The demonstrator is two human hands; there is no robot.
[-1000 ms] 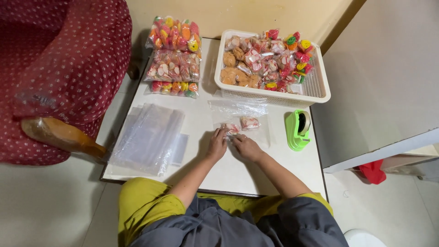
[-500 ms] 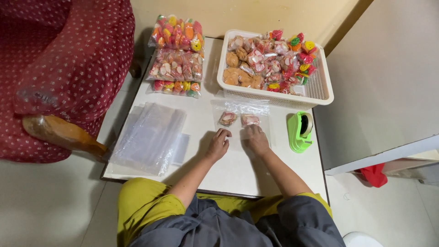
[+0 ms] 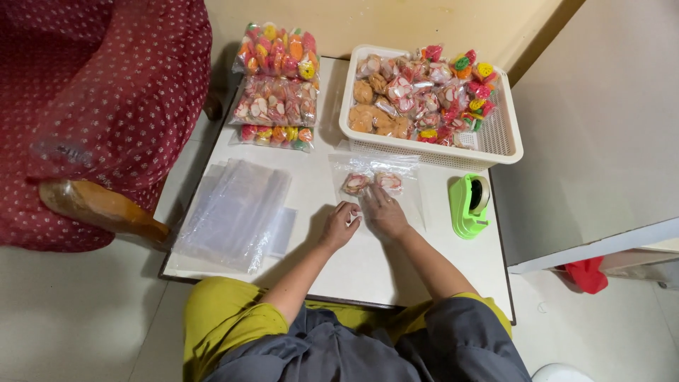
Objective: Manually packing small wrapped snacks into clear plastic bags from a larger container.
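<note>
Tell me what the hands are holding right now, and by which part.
Both hands, left hand and right hand, press on the near end of a clear plastic bag lying flat; nothing is lifted.

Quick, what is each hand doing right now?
Left hand: fingers curled, touching the clear bag edge; grip cannot be told.
Right hand: open, pressing flat on the clear bag.

We see soft, even indoor light, faint shadows beside the white plastic basket (image 3: pixel 503 150), mild edge distortion.
</note>
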